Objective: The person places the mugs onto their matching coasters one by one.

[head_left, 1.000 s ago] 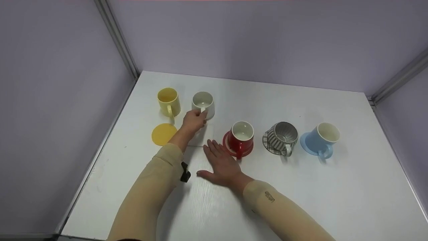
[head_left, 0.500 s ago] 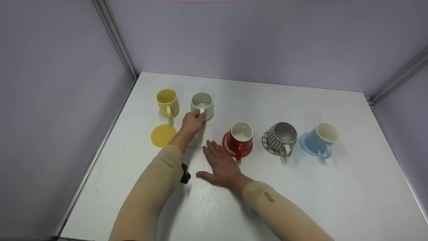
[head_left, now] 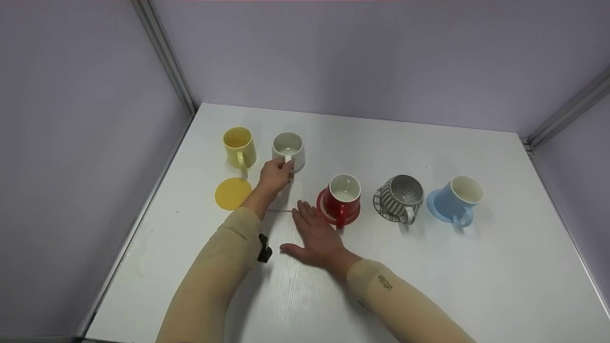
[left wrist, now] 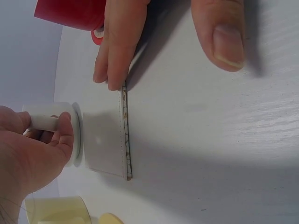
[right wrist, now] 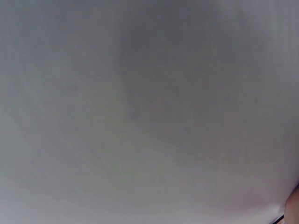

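Left hand [head_left: 275,175]: grasping the white mug [head_left: 299,157] by its handle
White mug: upright, just behind the white coaster [left wrist: 105,144], near the yellow mug [head_left: 246,155]
Right hand [head_left: 318,237]: laid flat, fingers straight, fingertips at the coaster's corner

The first mug [head_left: 289,141] stands just beyond the left hand [head_left: 276,174], which pinches its handle. Left of that hand, a second mug [head_left: 239,148] sits behind a coaster [head_left: 233,194]. Before the first, a mat [left wrist: 105,144] reaches the right hand's [head_left: 320,238] fingertips. Rightward follow the third mug [head_left: 344,197], fourth mug [head_left: 400,197] and fifth mug [head_left: 452,200].
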{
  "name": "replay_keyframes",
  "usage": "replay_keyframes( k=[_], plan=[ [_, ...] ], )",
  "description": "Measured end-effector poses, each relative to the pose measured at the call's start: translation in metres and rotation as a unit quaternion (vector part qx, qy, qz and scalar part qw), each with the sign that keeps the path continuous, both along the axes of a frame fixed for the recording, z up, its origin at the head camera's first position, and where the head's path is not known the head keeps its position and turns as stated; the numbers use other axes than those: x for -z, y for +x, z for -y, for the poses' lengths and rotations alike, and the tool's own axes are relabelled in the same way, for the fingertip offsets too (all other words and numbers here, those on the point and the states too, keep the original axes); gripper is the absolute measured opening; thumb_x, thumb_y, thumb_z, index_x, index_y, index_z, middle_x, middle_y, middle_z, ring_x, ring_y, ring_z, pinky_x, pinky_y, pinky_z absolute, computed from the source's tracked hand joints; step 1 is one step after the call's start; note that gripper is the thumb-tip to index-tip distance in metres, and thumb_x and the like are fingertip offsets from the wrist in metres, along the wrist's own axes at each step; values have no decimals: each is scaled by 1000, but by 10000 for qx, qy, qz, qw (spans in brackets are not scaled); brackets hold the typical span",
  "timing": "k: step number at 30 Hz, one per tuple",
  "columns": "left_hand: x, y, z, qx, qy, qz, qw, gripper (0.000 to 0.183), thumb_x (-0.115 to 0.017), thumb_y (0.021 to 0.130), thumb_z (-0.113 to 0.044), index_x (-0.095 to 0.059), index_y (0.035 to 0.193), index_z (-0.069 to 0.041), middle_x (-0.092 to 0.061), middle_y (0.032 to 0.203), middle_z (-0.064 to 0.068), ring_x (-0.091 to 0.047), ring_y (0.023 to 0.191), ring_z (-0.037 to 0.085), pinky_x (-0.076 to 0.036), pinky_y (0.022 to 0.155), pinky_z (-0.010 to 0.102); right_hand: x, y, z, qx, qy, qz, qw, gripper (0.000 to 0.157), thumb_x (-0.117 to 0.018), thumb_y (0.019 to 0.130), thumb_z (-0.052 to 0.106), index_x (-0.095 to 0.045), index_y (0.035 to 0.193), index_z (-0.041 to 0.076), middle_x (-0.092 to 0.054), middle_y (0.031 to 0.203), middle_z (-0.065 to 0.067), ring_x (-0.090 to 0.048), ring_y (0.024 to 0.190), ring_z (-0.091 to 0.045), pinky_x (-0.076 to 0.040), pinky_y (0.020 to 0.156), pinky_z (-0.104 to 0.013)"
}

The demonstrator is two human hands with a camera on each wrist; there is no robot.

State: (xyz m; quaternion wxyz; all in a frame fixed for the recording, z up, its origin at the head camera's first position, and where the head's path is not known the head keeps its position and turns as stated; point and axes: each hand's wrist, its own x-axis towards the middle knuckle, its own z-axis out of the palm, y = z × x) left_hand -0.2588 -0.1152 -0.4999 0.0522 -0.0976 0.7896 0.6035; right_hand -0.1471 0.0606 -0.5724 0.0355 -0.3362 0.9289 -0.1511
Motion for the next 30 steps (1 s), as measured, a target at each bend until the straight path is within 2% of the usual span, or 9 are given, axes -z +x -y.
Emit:
replay_keyframes(
  k=[12,17,22,25,30],
  plan=[
    [-2,2,-2,54,197,30,9998,35,-54,112,-22,-66,118,10,-69,120,27,-66,102,27,-53,81,29,0,1,-3,41,-40,149,9999,99,-38,100,80,-28,168,8,-19,176,-9,-11,163,-23,-17,129,-40],
    [-2,2,-2,38,150,13,9999,34,-55,112,-22,-67,115,10,-70,114,25,-63,91,21,-50,74,25,0,2,-3,47,-108,136,9998,98,-40,100,79,-31,167,8,-22,176,-9,-15,163,-24,-22,128,-43],
    [0,1,-2,-54,4,-113,9999,33,-57,111,-21,-69,109,10,-70,98,16,-60,82,15,-46,68,24,0,2,-2,46,-110,112,9999,98,-40,100,79,-31,167,8,-22,176,-10,-15,163,-24,-22,128,-42],
    [2,1,-2,-129,-122,-160,9997,32,-57,110,-20,-70,105,8,-70,93,12,-60,83,16,-45,67,24,1,2,-2,38,-108,94,9999,98,-39,100,79,-32,167,8,-22,176,-9,-15,163,-24,-23,128,-42],
    [4,1,-2,-229,-209,-77,9995,30,-55,111,-23,-71,106,2,-70,98,11,-61,88,18,-46,69,26,1,2,0,22,-162,60,9998,98,-41,100,78,-32,167,7,-23,175,-10,-15,163,-25,-22,128,-42]
  ],
)
